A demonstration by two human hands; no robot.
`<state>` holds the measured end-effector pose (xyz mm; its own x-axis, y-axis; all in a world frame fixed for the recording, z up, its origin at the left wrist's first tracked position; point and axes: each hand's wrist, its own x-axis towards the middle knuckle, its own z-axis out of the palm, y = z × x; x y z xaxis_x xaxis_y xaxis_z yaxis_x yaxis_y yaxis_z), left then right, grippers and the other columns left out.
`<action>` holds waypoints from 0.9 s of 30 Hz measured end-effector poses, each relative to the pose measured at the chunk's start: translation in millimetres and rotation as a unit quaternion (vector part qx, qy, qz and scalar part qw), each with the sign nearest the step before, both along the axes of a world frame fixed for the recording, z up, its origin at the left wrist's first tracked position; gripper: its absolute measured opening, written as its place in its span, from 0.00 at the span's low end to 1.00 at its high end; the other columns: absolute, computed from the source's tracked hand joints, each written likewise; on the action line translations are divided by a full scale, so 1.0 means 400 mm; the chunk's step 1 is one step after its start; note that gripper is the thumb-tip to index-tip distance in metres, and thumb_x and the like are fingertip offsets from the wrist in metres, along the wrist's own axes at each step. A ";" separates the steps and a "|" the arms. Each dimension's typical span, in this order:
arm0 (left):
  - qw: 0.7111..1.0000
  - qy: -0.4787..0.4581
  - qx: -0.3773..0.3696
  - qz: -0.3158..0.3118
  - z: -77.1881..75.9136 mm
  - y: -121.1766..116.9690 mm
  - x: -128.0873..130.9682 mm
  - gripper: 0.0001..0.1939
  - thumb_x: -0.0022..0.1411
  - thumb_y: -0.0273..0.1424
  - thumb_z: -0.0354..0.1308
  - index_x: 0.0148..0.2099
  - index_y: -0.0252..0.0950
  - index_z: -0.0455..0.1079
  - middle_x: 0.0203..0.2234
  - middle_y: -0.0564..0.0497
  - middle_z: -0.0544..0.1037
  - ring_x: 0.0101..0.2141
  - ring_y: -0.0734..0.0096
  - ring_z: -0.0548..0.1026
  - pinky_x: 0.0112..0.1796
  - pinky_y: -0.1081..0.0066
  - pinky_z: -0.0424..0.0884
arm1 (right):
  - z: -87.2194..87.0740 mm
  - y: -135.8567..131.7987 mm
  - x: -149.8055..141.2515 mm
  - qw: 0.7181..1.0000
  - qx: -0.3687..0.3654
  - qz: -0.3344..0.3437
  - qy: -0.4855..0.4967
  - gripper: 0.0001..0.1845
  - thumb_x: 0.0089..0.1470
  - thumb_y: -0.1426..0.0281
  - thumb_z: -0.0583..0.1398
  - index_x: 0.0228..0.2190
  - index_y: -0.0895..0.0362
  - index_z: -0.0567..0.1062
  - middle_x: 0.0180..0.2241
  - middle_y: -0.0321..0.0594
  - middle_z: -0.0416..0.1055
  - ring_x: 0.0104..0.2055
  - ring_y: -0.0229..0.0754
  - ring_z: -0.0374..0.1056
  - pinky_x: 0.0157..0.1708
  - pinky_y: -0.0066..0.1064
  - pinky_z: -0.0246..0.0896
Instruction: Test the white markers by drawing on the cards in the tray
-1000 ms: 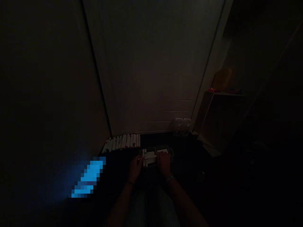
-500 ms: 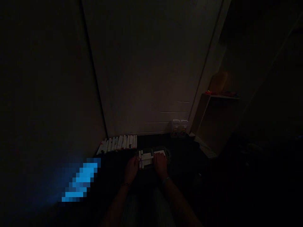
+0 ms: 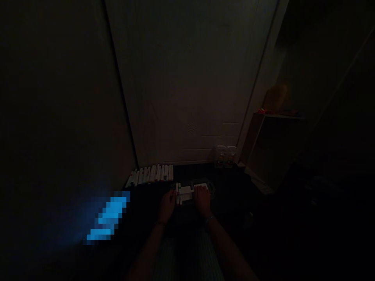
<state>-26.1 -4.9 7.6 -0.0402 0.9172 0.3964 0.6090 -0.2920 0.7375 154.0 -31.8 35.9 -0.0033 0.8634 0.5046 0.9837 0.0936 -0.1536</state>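
The view is very dark. Before me lies an open case (image 3: 211, 186) with a white, divided inside. Two white marker pens (image 3: 178, 194) stand side by side across its left end. My left hand (image 3: 167, 205) is at that end, fingers curled with the tips against the pens; what they pinch is not clear. My right hand (image 3: 202, 198) reaches over the right half, its fingers bent down onto a white piece (image 3: 201, 186) there. The fingertips of that hand are partly hidden. Behind and to the left, several white markers (image 3: 152, 174) lie in a row.
Two clear containers with handles (image 3: 225, 157) stand at the back against the pale wall panel (image 3: 187, 97). A cabinet (image 3: 275, 144) with orange and red things on top is at the right. A blue glowing patch (image 3: 114, 212), pixelated, shows at the left.
The whole view has shifted slightly, so things sit a little farther right and higher. Both hands stay at the case in nearly the same pose.
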 end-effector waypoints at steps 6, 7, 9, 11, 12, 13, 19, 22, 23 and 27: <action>0.999 -0.030 0.014 -0.018 0.021 -0.012 0.006 0.17 0.60 0.40 0.42 0.41 0.37 0.67 0.39 0.47 0.74 0.41 0.65 0.72 0.44 0.65 0.66 | -0.010 0.006 0.000 1.000 0.026 0.000 0.001 0.13 0.60 0.73 0.46 0.35 0.57 0.69 0.35 0.44 0.69 0.39 0.42 0.62 0.38 0.32 0.51; 0.999 -0.030 0.011 -0.025 0.024 -0.014 0.007 0.17 0.60 0.40 0.42 0.41 0.37 0.67 0.39 0.47 0.74 0.41 0.65 0.72 0.43 0.65 0.66 | -0.010 0.006 0.000 1.000 0.030 0.001 0.002 0.13 0.61 0.72 0.46 0.34 0.57 0.69 0.34 0.43 0.69 0.39 0.42 0.62 0.37 0.32 0.51; 0.999 -0.032 0.004 -0.028 0.030 -0.016 0.007 0.17 0.60 0.40 0.42 0.41 0.37 0.67 0.39 0.47 0.74 0.41 0.64 0.72 0.43 0.65 0.66 | -0.009 0.005 -0.001 1.000 0.029 0.000 0.009 0.14 0.61 0.72 0.45 0.33 0.57 0.69 0.34 0.43 0.69 0.39 0.42 0.62 0.37 0.32 0.51; 0.999 -0.033 0.001 -0.029 0.034 -0.017 0.007 0.18 0.60 0.41 0.42 0.41 0.37 0.67 0.38 0.47 0.75 0.41 0.63 0.72 0.44 0.64 0.66 | -0.007 0.004 -0.001 1.000 0.020 -0.001 0.016 0.14 0.61 0.71 0.45 0.34 0.57 0.69 0.34 0.43 0.69 0.39 0.42 0.62 0.37 0.32 0.51; 0.999 -0.033 0.002 -0.031 0.034 -0.017 0.007 0.18 0.60 0.41 0.42 0.41 0.37 0.67 0.38 0.47 0.75 0.41 0.63 0.72 0.44 0.63 0.66 | -0.006 0.003 -0.002 1.000 0.015 -0.001 0.018 0.13 0.61 0.71 0.45 0.34 0.57 0.69 0.34 0.43 0.69 0.39 0.42 0.62 0.37 0.32 0.51; 0.999 -0.033 0.004 -0.031 0.034 -0.016 0.006 0.18 0.60 0.41 0.42 0.41 0.37 0.67 0.38 0.47 0.74 0.42 0.63 0.72 0.44 0.63 0.66 | -0.005 0.003 -0.002 1.000 0.012 -0.002 0.019 0.13 0.61 0.71 0.46 0.35 0.57 0.69 0.35 0.43 0.69 0.39 0.43 0.62 0.38 0.32 0.51; 0.999 -0.011 0.036 -0.030 0.025 -0.015 0.004 0.17 0.60 0.40 0.42 0.40 0.37 0.68 0.38 0.47 0.75 0.42 0.65 0.71 0.45 0.65 0.65 | -0.009 0.008 -0.004 0.999 0.010 -0.013 0.030 0.13 0.61 0.71 0.46 0.34 0.57 0.69 0.34 0.43 0.69 0.39 0.42 0.62 0.37 0.32 0.51; 0.999 0.001 0.044 -0.020 0.021 -0.014 0.004 0.17 0.60 0.39 0.42 0.39 0.37 0.69 0.38 0.47 0.75 0.41 0.64 0.71 0.45 0.64 0.65 | -0.014 0.012 -0.004 0.999 0.019 -0.020 0.037 0.13 0.61 0.71 0.45 0.34 0.58 0.69 0.33 0.43 0.69 0.38 0.42 0.62 0.37 0.31 0.51; 0.999 0.004 0.043 -0.018 0.020 -0.014 0.003 0.17 0.60 0.39 0.42 0.39 0.37 0.69 0.38 0.47 0.75 0.41 0.64 0.71 0.45 0.64 0.66 | -0.015 0.013 -0.003 0.999 0.021 -0.019 0.035 0.14 0.61 0.71 0.45 0.33 0.58 0.69 0.32 0.43 0.69 0.37 0.41 0.62 0.36 0.31 0.51; 0.999 0.010 0.035 -0.013 0.011 -0.012 0.000 0.18 0.61 0.40 0.42 0.41 0.36 0.69 0.39 0.46 0.75 0.42 0.64 0.71 0.45 0.64 0.65 | -0.018 0.015 -0.001 0.999 0.027 -0.014 0.021 0.13 0.61 0.72 0.46 0.32 0.58 0.69 0.32 0.42 0.69 0.37 0.42 0.62 0.36 0.31 0.51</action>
<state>-26.2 -9.6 11.8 -0.0085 0.8878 0.4601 0.6159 -0.3578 0.7019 153.6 -26.0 28.6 0.0420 0.8341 0.5501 0.9788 0.0761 -0.1902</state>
